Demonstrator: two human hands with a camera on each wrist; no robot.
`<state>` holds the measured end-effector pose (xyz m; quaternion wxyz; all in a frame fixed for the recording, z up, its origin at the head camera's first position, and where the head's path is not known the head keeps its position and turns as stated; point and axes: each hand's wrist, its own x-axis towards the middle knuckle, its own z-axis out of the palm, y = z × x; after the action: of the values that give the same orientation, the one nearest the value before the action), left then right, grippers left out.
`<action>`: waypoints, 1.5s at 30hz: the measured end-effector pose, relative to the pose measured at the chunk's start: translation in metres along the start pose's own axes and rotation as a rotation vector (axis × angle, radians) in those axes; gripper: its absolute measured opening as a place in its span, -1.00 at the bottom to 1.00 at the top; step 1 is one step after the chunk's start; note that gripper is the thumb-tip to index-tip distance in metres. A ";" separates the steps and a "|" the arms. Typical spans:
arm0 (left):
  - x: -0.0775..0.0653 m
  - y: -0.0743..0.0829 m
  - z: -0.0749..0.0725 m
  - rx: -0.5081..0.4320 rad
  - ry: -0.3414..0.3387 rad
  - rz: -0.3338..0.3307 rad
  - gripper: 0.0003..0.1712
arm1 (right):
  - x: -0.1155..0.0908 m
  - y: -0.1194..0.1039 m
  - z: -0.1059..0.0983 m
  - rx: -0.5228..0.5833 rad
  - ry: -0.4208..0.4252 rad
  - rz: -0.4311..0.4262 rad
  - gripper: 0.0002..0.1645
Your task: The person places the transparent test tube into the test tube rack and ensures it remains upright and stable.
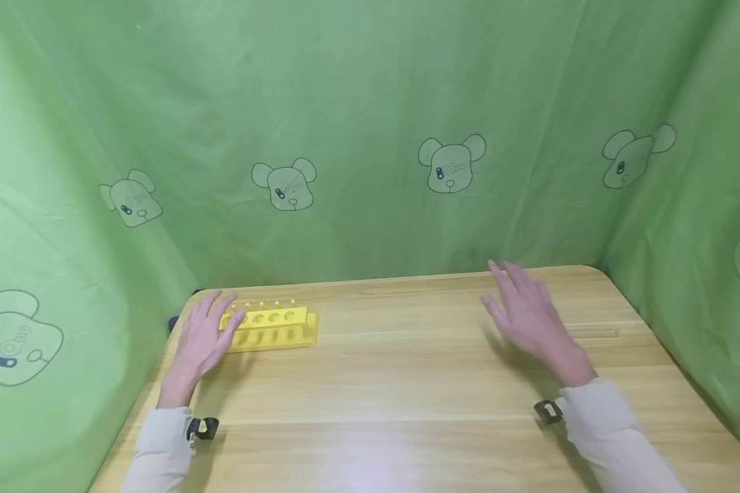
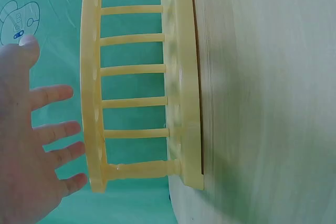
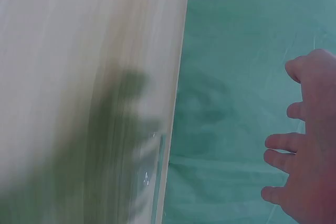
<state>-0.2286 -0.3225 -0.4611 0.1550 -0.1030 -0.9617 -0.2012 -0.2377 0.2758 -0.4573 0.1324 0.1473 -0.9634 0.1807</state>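
Note:
A yellow test tube rack, with a row of round holes and a row of pegs behind, stands upright at the table's left. My left hand hovers over its left end with fingers spread, hiding that end in the head view. In the left wrist view the left fingers are straight and grip nothing. On the right, a clear glass test tube lies flat on the table. My right hand is raised to the left of it, fingers extended and nothing held, covering the tube's left end in the head view.
The wooden table has rounded far corners. A green curtain with printed bear heads hangs behind it and along both sides. Dark objects show at the table's far left edge.

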 end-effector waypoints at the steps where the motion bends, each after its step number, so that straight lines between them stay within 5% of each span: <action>1: -0.001 0.000 0.000 -0.006 -0.001 -0.001 -0.31 | 0.000 -0.002 0.001 0.005 0.002 -0.001 -0.15; 23: -0.016 -0.011 0.001 -0.031 0.027 -0.013 -0.23 | -0.001 -0.041 0.016 0.074 0.051 -0.084 -0.18; 45: -0.017 -0.011 0.004 -0.087 0.047 -0.002 -0.42 | 0.011 -0.073 0.024 0.139 0.113 -0.124 -0.15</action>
<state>-0.2170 -0.3329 -0.4742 0.1727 -0.1041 -0.9483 -0.2452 -0.2290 0.1984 -0.4531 0.1868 0.2053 -0.9286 0.2464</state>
